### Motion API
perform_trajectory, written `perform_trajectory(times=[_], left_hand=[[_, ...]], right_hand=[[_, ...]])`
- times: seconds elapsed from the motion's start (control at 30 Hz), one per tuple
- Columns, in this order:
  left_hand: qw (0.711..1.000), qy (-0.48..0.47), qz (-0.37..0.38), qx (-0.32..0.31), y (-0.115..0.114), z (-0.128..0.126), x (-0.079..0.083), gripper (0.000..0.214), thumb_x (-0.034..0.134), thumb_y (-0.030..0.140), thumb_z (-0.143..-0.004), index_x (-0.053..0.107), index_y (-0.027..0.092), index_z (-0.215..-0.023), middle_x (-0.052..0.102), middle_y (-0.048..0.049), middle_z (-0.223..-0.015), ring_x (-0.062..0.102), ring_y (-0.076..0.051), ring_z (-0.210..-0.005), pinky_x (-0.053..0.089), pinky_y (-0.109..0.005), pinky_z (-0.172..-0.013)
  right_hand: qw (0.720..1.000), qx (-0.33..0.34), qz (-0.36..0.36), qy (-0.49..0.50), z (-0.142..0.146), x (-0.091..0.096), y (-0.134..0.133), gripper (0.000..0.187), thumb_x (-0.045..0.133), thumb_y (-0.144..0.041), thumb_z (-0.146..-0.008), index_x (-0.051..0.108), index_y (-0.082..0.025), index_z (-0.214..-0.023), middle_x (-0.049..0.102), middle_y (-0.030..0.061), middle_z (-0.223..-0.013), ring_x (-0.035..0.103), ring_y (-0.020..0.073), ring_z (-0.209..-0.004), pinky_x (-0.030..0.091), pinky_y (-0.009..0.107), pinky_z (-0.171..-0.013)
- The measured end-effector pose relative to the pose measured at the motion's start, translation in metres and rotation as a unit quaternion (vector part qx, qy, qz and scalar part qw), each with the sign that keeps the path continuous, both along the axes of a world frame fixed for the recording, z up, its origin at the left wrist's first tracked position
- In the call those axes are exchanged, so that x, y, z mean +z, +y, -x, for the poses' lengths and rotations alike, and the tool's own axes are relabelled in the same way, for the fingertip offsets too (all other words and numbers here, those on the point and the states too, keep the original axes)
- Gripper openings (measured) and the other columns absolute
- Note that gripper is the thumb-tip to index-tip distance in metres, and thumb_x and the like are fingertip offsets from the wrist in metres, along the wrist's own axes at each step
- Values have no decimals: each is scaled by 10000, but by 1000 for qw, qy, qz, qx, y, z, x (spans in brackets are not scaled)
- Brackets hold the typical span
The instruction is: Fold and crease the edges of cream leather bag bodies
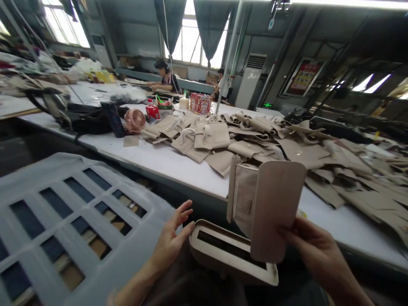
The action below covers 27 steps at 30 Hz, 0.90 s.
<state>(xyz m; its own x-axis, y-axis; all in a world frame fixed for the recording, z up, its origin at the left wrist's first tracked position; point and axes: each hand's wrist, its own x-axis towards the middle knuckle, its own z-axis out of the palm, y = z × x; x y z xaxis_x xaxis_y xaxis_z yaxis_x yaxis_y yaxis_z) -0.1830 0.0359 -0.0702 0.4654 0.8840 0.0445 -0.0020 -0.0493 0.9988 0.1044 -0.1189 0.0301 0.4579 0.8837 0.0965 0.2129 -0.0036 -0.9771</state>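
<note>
My right hand (314,248) grips the lower right edge of a beige folding case piece (272,204), holding it upright with its flap raised. Below it a beige box-like tray with a dark slot (228,250) rests near my lap. My left hand (174,240) is open, fingers spread, its fingertips touching the tray's left end. It holds nothing.
A long white worktable (168,163) carries a big heap of beige fabric pieces (287,144), a small pink fan (135,119), a red box (200,103) and dark bags. A grey plastic crate (63,216) stands at my left. Two people sit at far tables.
</note>
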Motion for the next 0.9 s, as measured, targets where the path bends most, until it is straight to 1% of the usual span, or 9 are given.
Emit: perform_trajectory(times=[0.13,0.23,0.33,0.4,0.5,0.57,0.67,0.8,0.9], left_hand=[[998,-7,62,-20,-1,-14,-22,545,579,512,-900,506,219,-1355,535,-110,-1434,475,-283,-1339,344,-467,-1158],[994,-14,104,-14,-5,-18,-30,581,613,541,-867,528,193,-1324,556,-117,-1416,485,-277,-1332,348,-441,-1158],[987,-28,159,6,-9,-20,-31,632,637,587,-823,549,179,-1298,595,-118,-1373,530,-288,-1284,383,-429,-1129],[983,-33,178,18,-12,-22,-30,631,651,594,-804,578,175,-1269,624,-113,-1337,545,-299,-1262,394,-427,-1112],[981,-43,186,28,-16,-23,-27,546,629,556,-838,618,176,-1229,653,-98,-1297,567,-303,-1229,408,-422,-1082],[980,-48,191,40,-19,-24,-25,489,597,533,-874,633,184,-1214,662,-84,-1284,575,-296,-1214,425,-408,-1056],[976,-65,199,58,-22,-24,-24,482,561,541,-897,637,182,-1209,670,-79,-1270,573,-288,-1216,435,-387,-1046],[974,-75,207,52,-25,-24,-26,500,512,558,-922,631,173,-1219,677,-88,-1250,599,-282,-1180,444,-374,-1023],[977,-62,199,38,-25,-23,-30,489,482,559,-940,627,193,-1230,694,-77,-1215,628,-264,-1120,461,-345,-973]], right_hand=[[997,61,47,-17,-2,-3,0,253,747,-360,-811,757,-285,-1053,761,11,-1037,687,225,-992,563,275,-874],[985,132,102,-52,-6,-1,2,249,678,-394,-869,743,-263,-1071,746,16,-986,663,217,-947,542,272,-830],[972,177,144,-62,-11,5,6,246,643,-420,-887,737,-255,-1043,718,9,-934,639,217,-928,520,278,-808],[964,198,163,-72,-13,11,10,235,646,-423,-879,744,-240,-990,700,12,-905,631,226,-924,510,293,-817],[956,212,178,-92,-14,15,14,240,628,-419,-883,749,-212,-895,661,13,-811,618,235,-890,502,311,-814],[954,215,185,-95,-13,15,16,258,611,-421,-892,743,-203,-858,641,6,-773,601,211,-812,495,287,-747],[947,229,204,-99,-12,12,18,277,582,-426,-910,742,-200,-910,667,-2,-812,590,187,-765,476,251,-685],[915,253,234,-209,-13,12,18,269,519,-343,-938,729,-245,-1075,704,-24,-838,621,181,-757,469,232,-681],[893,261,251,-268,-10,11,19,244,503,-238,-907,732,-259,-990,697,-27,-794,628,174,-727,456,228,-667]])
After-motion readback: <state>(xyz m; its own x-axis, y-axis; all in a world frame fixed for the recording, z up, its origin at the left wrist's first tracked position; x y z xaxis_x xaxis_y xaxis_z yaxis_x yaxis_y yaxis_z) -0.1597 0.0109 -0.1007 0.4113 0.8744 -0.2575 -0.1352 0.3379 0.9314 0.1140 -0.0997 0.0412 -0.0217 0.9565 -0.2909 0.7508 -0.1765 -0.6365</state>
